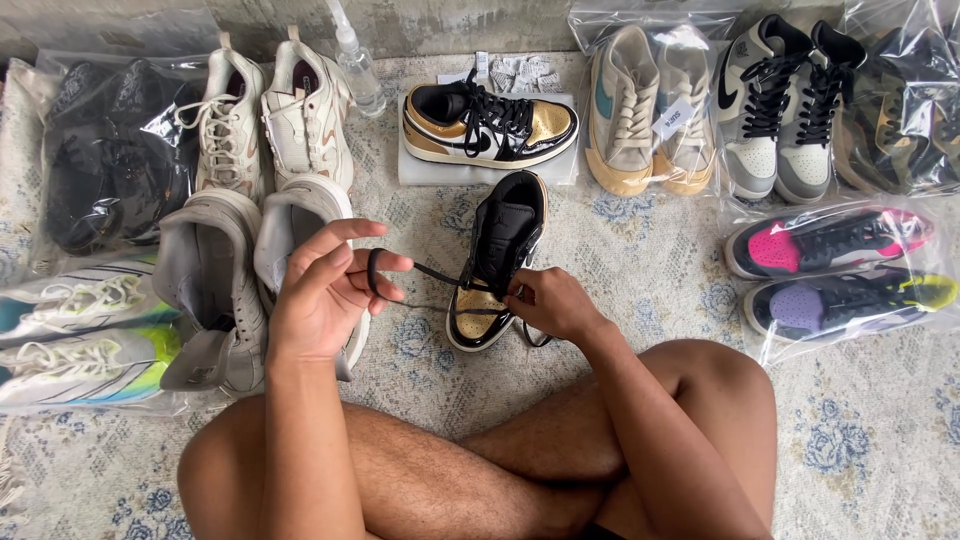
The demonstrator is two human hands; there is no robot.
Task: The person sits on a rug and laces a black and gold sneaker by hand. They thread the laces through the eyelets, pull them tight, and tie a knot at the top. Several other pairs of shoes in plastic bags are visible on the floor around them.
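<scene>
Lacing in hand | black-and-gold sneaker lies on the rug before our crossed legs | left hand pinches the black lace, fingers closed | right hand grips lace at eyelets | next, we judge: thread, pull even.

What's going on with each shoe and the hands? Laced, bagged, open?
Black and gold shoe: on the rug, lace partly threaded.
Black lace: stretched between both hands.
Left hand: grip pinching the lace end.
Right hand: grip on the lace at the shoe.
Matching shoe: fully laced, on a white block.
Pink and purple shoes: sealed in a clear bag.
Spray bottle: lying capped.
</scene>
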